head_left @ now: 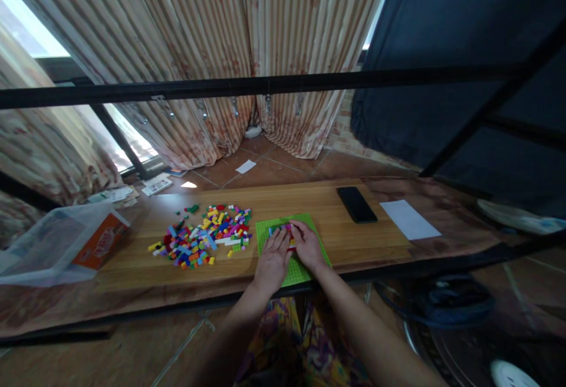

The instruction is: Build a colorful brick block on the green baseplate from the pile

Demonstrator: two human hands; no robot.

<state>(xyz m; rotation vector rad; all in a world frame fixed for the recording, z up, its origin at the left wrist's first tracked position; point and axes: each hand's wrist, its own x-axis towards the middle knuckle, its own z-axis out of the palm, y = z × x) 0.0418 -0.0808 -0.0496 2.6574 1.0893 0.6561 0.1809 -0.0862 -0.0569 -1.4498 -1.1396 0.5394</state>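
Note:
A green studded baseplate [294,278] lies on the wooden board in front of me, with several colourful toy bricks [292,244] fixed near its middle. My left hand [273,257] rests flat over the left side of these bricks, its fingers stretched out and covering some of them. From the right, my right hand [308,248] has its fingers bent and closed at the bricks' edge, by a magenta one. Both hands hide much of the build. Left of the baseplate spreads a loose pile of mixed toy bricks [207,236].
On the wooden board [305,195] a black phone [356,205] lies to the right. White paper [410,219] is beyond it. At the far left stands a clear plastic box [48,245] with an orange label. A dark metal bar [247,86] crosses ahead, before the curtains.

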